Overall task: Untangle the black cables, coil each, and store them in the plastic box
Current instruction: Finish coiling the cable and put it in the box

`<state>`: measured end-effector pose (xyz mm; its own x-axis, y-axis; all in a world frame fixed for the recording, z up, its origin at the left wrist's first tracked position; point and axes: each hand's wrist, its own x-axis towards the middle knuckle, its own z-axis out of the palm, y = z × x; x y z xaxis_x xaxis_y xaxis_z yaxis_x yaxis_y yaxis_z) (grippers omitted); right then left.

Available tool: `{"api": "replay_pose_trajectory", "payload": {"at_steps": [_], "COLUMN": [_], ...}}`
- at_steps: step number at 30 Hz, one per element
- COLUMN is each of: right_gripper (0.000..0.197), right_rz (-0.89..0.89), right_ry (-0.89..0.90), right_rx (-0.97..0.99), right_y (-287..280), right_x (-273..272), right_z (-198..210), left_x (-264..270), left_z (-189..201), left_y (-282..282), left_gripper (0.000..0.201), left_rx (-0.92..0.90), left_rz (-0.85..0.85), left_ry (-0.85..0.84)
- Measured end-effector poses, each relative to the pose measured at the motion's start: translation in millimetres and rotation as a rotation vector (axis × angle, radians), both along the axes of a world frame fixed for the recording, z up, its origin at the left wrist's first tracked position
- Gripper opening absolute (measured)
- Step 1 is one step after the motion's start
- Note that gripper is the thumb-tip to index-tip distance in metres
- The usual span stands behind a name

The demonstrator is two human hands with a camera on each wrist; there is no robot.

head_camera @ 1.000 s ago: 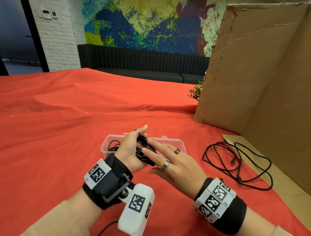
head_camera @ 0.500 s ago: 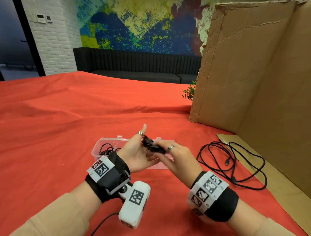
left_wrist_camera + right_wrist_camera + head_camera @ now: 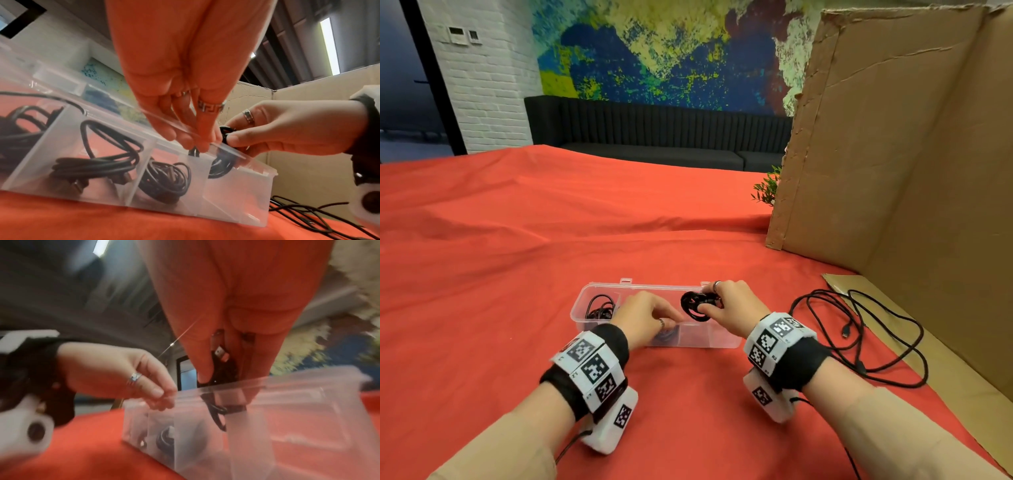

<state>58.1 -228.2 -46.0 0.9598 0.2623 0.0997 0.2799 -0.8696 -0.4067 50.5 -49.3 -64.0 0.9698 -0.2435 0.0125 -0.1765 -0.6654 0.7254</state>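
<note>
A clear plastic box (image 3: 722, 337) with dividers lies on the red cloth. My right hand (image 3: 709, 303) pinches a small coiled black cable (image 3: 693, 306) and holds it partly down in a right-hand compartment (image 3: 222, 165). Its USB plug (image 3: 221, 353) shows between the fingers. My left hand (image 3: 674, 320) has its curled fingertips (image 3: 195, 142) on the box's front rim (image 3: 226, 386). Coiled cables (image 3: 98, 162) (image 3: 164, 178) fill the compartments further left. A loose black cable (image 3: 859, 335) sprawls on the cloth to the right of the box.
A tall cardboard wall (image 3: 893, 154) stands at the right, with a flat cardboard sheet (image 3: 962, 359) at its foot under part of the loose cable. A small green plant (image 3: 767, 188) peeks from behind it. Red cloth (image 3: 517, 274) spreads left and beyond the box.
Both hands held the coil above the box's near side. Now my right hand alone has carried it right and down into the box, and my left hand has let go and dropped to the rim.
</note>
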Motion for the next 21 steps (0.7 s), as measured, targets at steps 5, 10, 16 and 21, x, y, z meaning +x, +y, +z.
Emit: {"api": "replay_pose_trajectory", "payload": {"at_steps": [5, 10, 16, 21], "right_gripper": [0.026, 0.019, 0.017, 0.026], "right_rz": [0.042, 0.067, 0.122, 0.12], "right_ry": [-0.011, 0.001, 0.112, 0.22], "right_rx": [-0.307, -0.423, -0.479, -0.507], "right_y": [15.2, 23.1, 25.4, 19.0], "right_x": [2.4, 3.9, 13.4, 16.5], "right_z": [5.6, 10.9, 25.0, 16.2], "left_x": [4.6, 4.0, 6.9, 8.5], "left_z": [-3.5, -1.2, -4.5, -9.7], "left_y": [2.0, 1.1, -9.2, -12.9], "left_gripper": [0.02, 0.022, 0.045, 0.046], "left_rx": [-0.022, 0.006, 0.321, 0.38], "left_rz": [-0.01, 0.015, -0.114, -0.132], "left_ry": [-0.004, -0.014, 0.085, 0.132]}}
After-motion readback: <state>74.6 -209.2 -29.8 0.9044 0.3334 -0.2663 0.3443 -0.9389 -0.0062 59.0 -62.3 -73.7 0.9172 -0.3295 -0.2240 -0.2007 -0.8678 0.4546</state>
